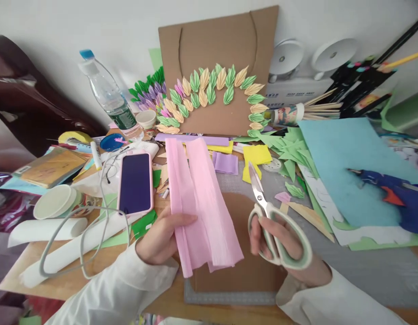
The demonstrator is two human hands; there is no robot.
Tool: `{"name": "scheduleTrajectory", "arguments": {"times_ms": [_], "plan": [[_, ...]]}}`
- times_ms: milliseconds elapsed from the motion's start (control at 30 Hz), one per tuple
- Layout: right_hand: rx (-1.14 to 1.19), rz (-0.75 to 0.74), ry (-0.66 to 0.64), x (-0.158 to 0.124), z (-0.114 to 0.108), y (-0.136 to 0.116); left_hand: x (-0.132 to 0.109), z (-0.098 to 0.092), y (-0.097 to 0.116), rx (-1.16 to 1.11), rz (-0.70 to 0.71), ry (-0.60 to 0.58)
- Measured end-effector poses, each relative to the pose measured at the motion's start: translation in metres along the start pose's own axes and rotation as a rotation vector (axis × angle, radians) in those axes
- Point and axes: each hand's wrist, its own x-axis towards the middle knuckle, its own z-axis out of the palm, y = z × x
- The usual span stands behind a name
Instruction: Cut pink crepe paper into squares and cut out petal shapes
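Note:
My left hand grips a folded sheet of pink crepe paper by its left edge, thumb on top. The paper hangs upright with a long gap running down from its top between two strips. In my right hand is a pair of scissors with white and green handles, fingers through the loops. Its blades look closed and point up and away, to the right of the paper and apart from it. Beneath both hands lies a brown cardboard piece on a grey cutting mat.
A cardboard panel with pleated green and tan paper leaves leans on the wall. At left are a phone, a cable and a water bottle. A blue glue gun rests on blue paper at right.

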Motion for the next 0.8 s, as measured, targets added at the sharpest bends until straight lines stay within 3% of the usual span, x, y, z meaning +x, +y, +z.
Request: {"name": "scheduleTrajectory", "arguments": {"times_ms": [133,300,500,633,800], "plan": [[-0.150,0.043,0.119,0.004,0.003,0.000,-0.017,0.010,-0.011,0.046,-0.116,-0.138],[-0.248,0.018,-0.043,0.000,0.010,-0.007,-0.033,0.016,-0.025,0.124,-0.153,-0.150],[-0.226,-0.043,0.062,0.002,0.004,-0.007,-0.045,0.010,-0.014,0.076,-0.037,-0.174],[-0.148,-0.149,0.117,0.005,-0.001,-0.006,-0.050,0.009,0.007,0.085,0.047,-0.022],[-0.228,-0.160,0.063,0.002,0.000,-0.014,-0.053,0.009,0.019,0.210,0.143,0.184]]}}
